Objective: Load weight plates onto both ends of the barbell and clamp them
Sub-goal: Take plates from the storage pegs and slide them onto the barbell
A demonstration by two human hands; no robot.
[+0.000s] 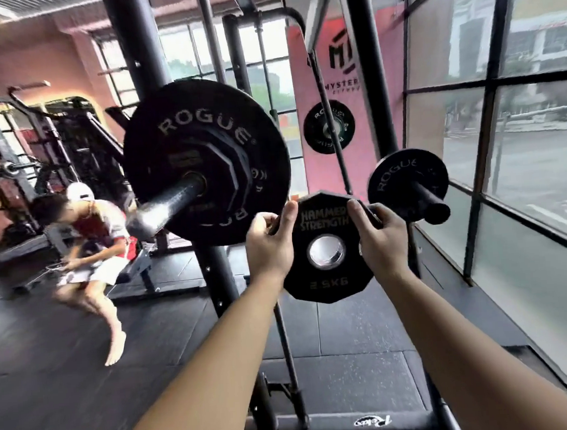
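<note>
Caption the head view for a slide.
Left hand and right hand hold a Hammer Strength plate near the barbell sleeve, already loaded with a large Rogue plate.

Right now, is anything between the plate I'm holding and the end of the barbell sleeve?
Nothing visible. The 2.5 kg plate, gripped by left hand and right hand, hangs right of the bare sleeve end, open air between. Loaded plates sit farther along.

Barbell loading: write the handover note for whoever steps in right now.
Left hand and right hand both grip the upper edge of the 2.5 kg plate, upright, off the bar, right of the barbell sleeve.
Done: the large Rogue plate and a smaller angular plate sit on that sleeve.
Left: slide this plate on and clamp; no clamp shows.
The bar's other end is out of view.
</note>
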